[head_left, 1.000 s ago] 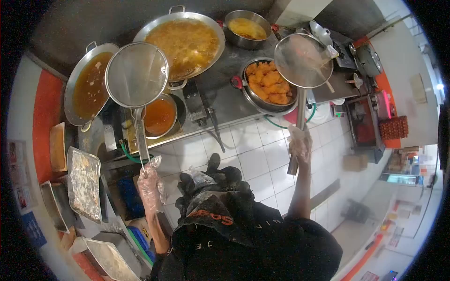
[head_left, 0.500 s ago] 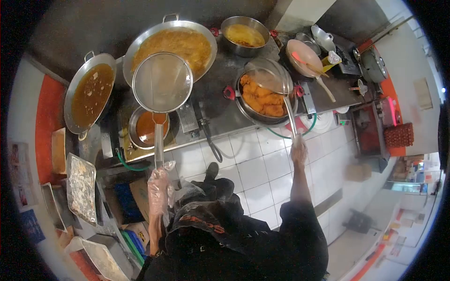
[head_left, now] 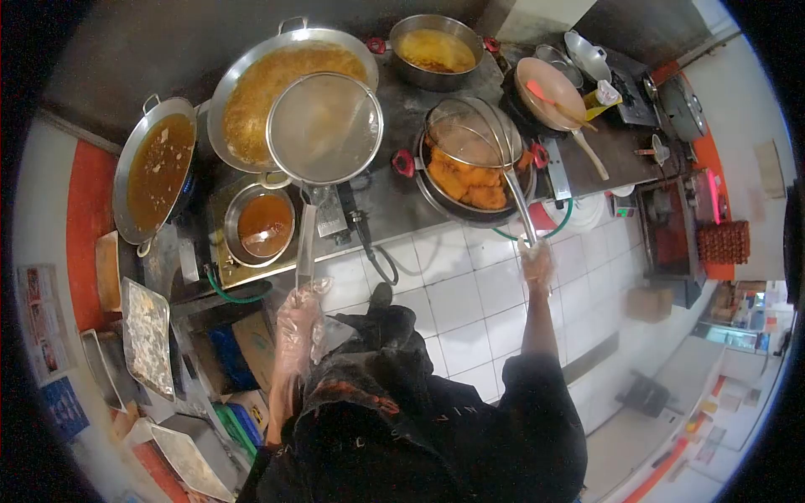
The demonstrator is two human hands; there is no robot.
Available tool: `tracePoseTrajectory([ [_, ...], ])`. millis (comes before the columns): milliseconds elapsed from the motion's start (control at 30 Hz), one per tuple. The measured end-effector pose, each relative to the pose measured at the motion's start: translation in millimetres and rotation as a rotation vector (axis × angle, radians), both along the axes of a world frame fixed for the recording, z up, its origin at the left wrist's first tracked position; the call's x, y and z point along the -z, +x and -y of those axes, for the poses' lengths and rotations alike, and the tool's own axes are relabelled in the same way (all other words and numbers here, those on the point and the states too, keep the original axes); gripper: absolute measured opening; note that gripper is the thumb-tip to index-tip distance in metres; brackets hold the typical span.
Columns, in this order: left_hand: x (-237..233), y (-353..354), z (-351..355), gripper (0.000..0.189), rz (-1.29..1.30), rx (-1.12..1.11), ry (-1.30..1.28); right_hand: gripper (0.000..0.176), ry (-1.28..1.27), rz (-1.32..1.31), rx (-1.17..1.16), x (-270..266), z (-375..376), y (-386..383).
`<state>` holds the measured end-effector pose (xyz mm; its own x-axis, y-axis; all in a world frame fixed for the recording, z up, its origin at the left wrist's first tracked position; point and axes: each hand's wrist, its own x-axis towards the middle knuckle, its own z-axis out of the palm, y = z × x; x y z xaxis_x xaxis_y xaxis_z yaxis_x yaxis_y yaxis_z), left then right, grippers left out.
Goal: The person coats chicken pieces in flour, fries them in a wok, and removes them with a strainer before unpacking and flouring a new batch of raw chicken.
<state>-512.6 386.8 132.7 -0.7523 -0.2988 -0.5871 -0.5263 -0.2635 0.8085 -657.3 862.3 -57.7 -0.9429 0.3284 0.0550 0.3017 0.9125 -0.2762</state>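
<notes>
My left hand (head_left: 299,323), in a clear plastic glove, is closed around the long handle of a round fine-mesh skimmer (head_left: 325,130). The skimmer overlaps the right side of a large wok of bubbling oil (head_left: 251,105) in this view. My right hand (head_left: 537,267), also gloved in plastic, grips the metal handle of a second mesh skimmer (head_left: 470,130) with crossing wire bars. Its head lies over a pot (head_left: 436,204) with red-covered handles. Orange-brown fried pieces (head_left: 482,186) show in the pot, partly hidden beneath the mesh.
A bowl of reddish-brown liquid (head_left: 267,225) stands before the large wok. Another wok of dark oil (head_left: 159,172) is at left, and a pot of yellow oil (head_left: 434,52) stands behind. A pale frying pan (head_left: 549,84) holds a red spatula. Floured trays (head_left: 148,335) lie at lower left.
My left hand and its skimmer have moved to the right, away from over the small bowl's rim. The right skimmer has shifted slightly left over the pot. The camera view has shifted a little.
</notes>
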Motion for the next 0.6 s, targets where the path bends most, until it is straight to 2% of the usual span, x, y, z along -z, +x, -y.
tracePoseTrajectory([
  [133,17,-1,1,0.025,-0.071,0.065,0.068,0.062,-0.005,0.123,-0.018,0,-1,-3],
  [200,12,-9,-1,0.026,-0.091,0.109,0.09,0.064,0.095,0.009,-0.138,-9,3,0],
  [267,18,-13,0,0.028,-0.125,0.171,0.087,0.064,0.084,0.013,-0.121,-24,12,-4],
  [333,23,-12,4,0.028,-0.129,0.149,0.108,0.065,0.074,0.018,-0.104,-28,16,-7],
  [367,23,-10,5,0.027,-0.134,0.138,0.129,0.07,0.066,0.067,-0.083,-28,14,-9],
  [433,28,-2,16,0.027,-0.16,0.144,0.039,0.076,0.059,0.12,-0.072,-27,14,-10],
  [500,15,8,24,0.029,-0.145,0.071,-0.009,0.088,0.131,0.115,-0.006,-33,19,-8],
  [533,1,17,32,0.034,-0.041,0.031,0.07,0.088,0.133,0.119,-0.018,-34,21,-6],
  [600,1,35,49,0.035,-0.073,0.005,-0.017,0.091,0.139,-0.034,-0.052,-33,24,-1],
])
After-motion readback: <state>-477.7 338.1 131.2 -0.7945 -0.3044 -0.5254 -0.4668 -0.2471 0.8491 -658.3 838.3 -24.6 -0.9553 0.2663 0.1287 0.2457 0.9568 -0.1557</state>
